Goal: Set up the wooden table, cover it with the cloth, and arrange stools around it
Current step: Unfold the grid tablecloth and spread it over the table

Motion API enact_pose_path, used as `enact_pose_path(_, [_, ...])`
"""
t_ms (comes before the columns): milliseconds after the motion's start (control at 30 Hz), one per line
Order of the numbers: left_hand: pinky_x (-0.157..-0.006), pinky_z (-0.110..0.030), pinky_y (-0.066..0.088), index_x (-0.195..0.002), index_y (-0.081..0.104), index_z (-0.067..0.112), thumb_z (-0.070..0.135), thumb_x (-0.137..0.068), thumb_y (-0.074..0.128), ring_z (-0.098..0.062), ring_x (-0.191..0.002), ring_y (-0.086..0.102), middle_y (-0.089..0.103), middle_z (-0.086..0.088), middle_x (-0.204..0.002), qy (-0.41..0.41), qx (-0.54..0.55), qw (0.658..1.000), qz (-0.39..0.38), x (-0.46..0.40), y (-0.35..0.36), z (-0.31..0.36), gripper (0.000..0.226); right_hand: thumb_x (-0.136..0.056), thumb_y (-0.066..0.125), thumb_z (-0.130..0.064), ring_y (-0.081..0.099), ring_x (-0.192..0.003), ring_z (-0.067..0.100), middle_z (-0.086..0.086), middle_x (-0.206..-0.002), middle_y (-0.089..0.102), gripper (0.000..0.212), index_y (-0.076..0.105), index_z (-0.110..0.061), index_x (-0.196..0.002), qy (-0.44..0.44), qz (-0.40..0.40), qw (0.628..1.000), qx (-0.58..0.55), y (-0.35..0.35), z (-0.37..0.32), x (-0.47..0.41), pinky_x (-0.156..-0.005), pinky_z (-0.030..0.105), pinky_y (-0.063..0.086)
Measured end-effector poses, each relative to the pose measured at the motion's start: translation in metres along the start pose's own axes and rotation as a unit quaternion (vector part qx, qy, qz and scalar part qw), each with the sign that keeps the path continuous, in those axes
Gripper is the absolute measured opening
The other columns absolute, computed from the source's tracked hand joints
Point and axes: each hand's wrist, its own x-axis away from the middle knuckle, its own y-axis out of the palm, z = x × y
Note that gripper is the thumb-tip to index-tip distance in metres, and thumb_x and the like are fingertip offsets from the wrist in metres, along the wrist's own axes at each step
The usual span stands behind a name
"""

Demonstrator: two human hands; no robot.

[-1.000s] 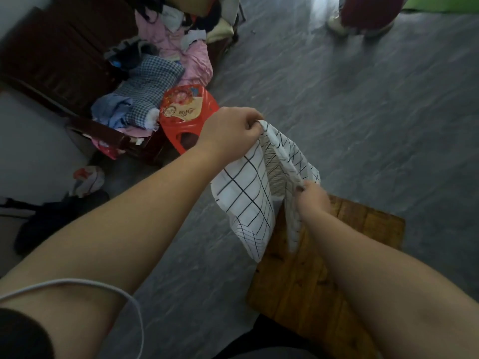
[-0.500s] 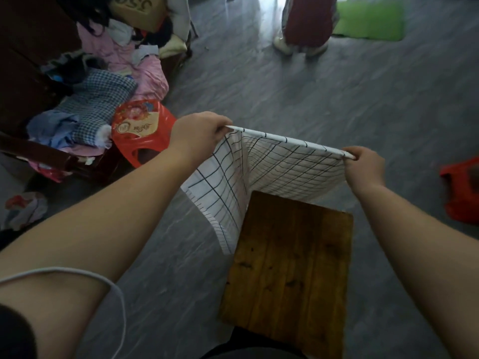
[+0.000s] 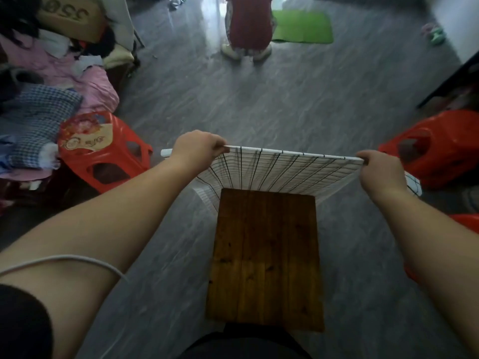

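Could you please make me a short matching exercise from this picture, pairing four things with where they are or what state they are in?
Things:
1. cloth
2. wooden table
3. red stool with a label
4. green mat

Places or states:
A. flat on the floor at the far end of the room
B. stretched between the left hand and the right hand
C. bare, its top uncovered
D. on the floor beside the pile of clothes

Pairs: 1-B, 2-C, 3-D, 4-A
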Motion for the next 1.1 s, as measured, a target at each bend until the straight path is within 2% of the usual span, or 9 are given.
enact_pose_path(300, [-0.065, -0.035, 0.05, -0.116, 0.07, 0.038, 0.029, -0.101, 0.053, -0.027, -0.088, 0.067, 0.074, 0.0, -0.101, 0.037, -0.042, 0.998, -0.023, 0.055, 0.037, 0.015, 0.025, -0.088, 0.053, -0.006, 0.064, -0.107, 0.04, 0.017, -0.114, 0.072, 0.038, 0.074, -0.021, -0.117, 0.026, -0.022, 0.999, 0.018, -0.003, 0.038, 0.095, -0.088, 0.041, 0.05])
enact_pose_path(467, [-0.059, -0.033, 0.042, -0.119, 0.067, 0.041, 0.007, -0.096, 0.051, -0.025, -0.086, 0.067, 0.073, 0.002, -0.101, 0.045, -0.069, 0.996, -0.025, 0.118, 0.063, 0.019, 0.045, -0.088, 0.055, -0.008, 0.066, -0.104, 0.037, 0.016, -0.11, 0.073, 0.034, 0.075, -0.025, -0.111, 0.033, -0.061, 0.997, 0.019, 0.008, 0.066, 0.153, -0.087, 0.041, 0.052])
enact_pose_path(533, [-0.059, -0.033, 0.041, -0.124, 0.065, 0.041, 0.007, -0.097, 0.05, -0.025, -0.089, 0.068, 0.073, 0.001, -0.105, 0.048, -0.068, 0.996, -0.019, 0.152, 0.074, 0.025, 0.045, -0.088, 0.059, -0.012, 0.066, -0.104, 0.036, 0.013, -0.11, 0.074, 0.032, 0.074, -0.027, -0.112, 0.03, -0.086, 0.996, 0.024, 0.016, 0.078, 0.183, -0.086, 0.038, 0.05])
enact_pose_path(667, [-0.062, -0.032, 0.036, -0.13, 0.061, 0.043, 0.011, -0.099, 0.047, -0.028, -0.098, 0.067, 0.071, -0.001, -0.116, 0.023, -0.082, 0.996, -0.007, 0.215, 0.104, 0.029, 0.047, -0.082, 0.055, -0.004, 0.064, -0.113, 0.033, 0.01, -0.124, 0.07, 0.052, 0.068, -0.029, -0.126, 0.025, -0.107, 0.993, 0.035, 0.039, 0.099, 0.24, -0.093, 0.036, 0.049])
enact_pose_path(767, [-0.071, -0.036, 0.043, -0.13, 0.061, 0.043, 0.014, -0.098, 0.047, -0.03, -0.109, 0.064, 0.069, -0.002, -0.123, -0.002, -0.062, 0.998, -0.015, 0.268, 0.14, 0.027, 0.046, -0.082, 0.049, 0.001, 0.058, -0.124, 0.029, 0.003, -0.135, 0.064, 0.06, 0.065, -0.029, -0.132, 0.026, -0.113, 0.993, 0.023, 0.065, 0.119, 0.286, -0.101, 0.037, 0.047])
enact_pose_path(900, [-0.083, -0.038, 0.049, -0.13, 0.062, 0.041, 0.021, -0.1, 0.047, -0.028, -0.115, 0.061, 0.067, 0.0, -0.128, -0.016, -0.029, 0.999, -0.031, 0.331, 0.196, 0.028, 0.039, -0.09, 0.043, -0.004, 0.054, -0.129, 0.029, 0.002, -0.141, 0.061, 0.054, 0.063, -0.029, -0.134, 0.021, -0.122, 0.992, 0.027, 0.099, 0.148, 0.345, -0.103, 0.044, 0.048])
enact_pose_path(1100, [-0.086, -0.036, 0.048, -0.132, 0.06, 0.042, 0.022, -0.102, 0.046, -0.024, -0.12, 0.059, 0.065, 0.005, -0.13, -0.02, -0.008, 0.997, -0.068, 0.404, 0.265, 0.032, 0.039, -0.097, 0.044, -0.009, 0.049, -0.135, 0.025, 0.0, -0.145, 0.057, 0.045, 0.063, -0.026, -0.134, 0.016, -0.141, 0.99, 0.017, 0.135, 0.18, 0.427, -0.106, 0.043, 0.045])
